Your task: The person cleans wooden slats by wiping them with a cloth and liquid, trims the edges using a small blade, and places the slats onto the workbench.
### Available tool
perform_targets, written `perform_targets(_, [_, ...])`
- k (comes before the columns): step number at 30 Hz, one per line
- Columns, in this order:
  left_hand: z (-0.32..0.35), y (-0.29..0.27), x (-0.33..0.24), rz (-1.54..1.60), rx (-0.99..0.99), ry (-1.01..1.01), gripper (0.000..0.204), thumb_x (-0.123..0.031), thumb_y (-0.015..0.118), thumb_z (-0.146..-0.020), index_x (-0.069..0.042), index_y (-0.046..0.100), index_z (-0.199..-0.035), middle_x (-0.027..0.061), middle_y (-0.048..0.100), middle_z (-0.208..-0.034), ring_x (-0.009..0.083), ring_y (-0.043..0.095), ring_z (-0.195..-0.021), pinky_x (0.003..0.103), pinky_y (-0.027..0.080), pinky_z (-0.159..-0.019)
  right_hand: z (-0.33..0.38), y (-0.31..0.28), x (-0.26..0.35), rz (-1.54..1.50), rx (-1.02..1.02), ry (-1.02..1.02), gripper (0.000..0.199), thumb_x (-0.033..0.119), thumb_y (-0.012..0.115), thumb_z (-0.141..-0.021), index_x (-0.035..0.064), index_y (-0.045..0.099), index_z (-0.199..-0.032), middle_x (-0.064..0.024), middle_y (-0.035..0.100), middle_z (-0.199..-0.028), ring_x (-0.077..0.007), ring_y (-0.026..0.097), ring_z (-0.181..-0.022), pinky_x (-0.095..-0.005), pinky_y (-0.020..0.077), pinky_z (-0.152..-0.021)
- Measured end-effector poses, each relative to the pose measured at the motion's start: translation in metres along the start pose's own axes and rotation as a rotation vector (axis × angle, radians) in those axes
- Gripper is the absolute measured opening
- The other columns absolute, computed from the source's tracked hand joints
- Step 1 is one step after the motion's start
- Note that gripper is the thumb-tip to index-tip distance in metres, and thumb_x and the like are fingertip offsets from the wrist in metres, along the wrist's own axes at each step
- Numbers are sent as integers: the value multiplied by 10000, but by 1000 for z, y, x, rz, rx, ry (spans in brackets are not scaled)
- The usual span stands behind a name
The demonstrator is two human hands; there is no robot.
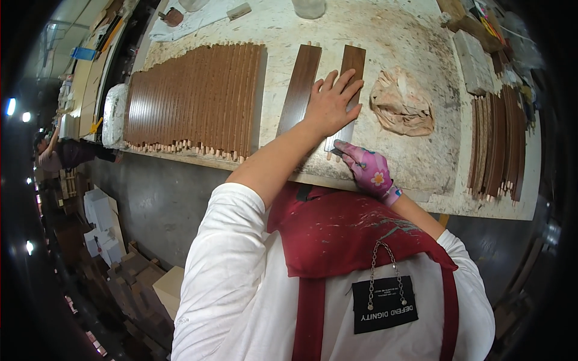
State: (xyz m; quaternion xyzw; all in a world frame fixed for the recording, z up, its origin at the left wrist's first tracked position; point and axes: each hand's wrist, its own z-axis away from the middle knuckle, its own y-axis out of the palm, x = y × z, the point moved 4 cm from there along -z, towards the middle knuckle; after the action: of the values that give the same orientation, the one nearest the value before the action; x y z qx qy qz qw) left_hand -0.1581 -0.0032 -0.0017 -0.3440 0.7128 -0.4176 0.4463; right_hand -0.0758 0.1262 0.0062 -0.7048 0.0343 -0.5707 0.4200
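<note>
Two dark brown wooden slats with pale dowels at their ends lie side by side on the worktable. My bare left hand (pixel 332 107) lies with fingers spread, mostly across the right slat (pixel 354 58); its thumb side reaches toward the left slat (pixel 299 79). My right hand (pixel 368 168) wears a pink flowered glove. Its fingers are closed at the near end of the right slat, by the dowels. A small dark edge shows under the fingertips, too hidden to name. Right of the slats sits a crumpled beige cloth (pixel 402 102).
A long row of brown slats (pixel 192 99) stands packed on the left of the worktable (pixel 385 27). Another stack of slats (pixel 497 144) lies at the right edge, near a pale block (pixel 471 63). Another person (pixel 57 150) is at the far left.
</note>
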Motion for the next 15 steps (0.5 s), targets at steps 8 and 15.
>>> perform_targets(8, [0, -3, -2, -13, 11, -3, 523, -399, 508, -842, -201, 417, -1316, 49, 320, -1422, 336, 322, -1266, 476, 259, -1013, 4, 5, -6, -108, 0, -19, 346, 157, 492, -879, 246, 561, -1207, -81, 625, -1100, -279, 641, -866, -342, 527, -708])
perform_targets(15, [-3, 2, -3, -25, -16, -57, 523, -401, 505, -840, -211, 412, -1318, 46, 320, -1421, 330, 330, -1260, 477, 266, -1003, 14, -1, -5, -265, 47, 122, 352, 178, 452, -897, 214, 553, -1232, -109, 667, -890, -197, 595, -600, -331, 497, -586])
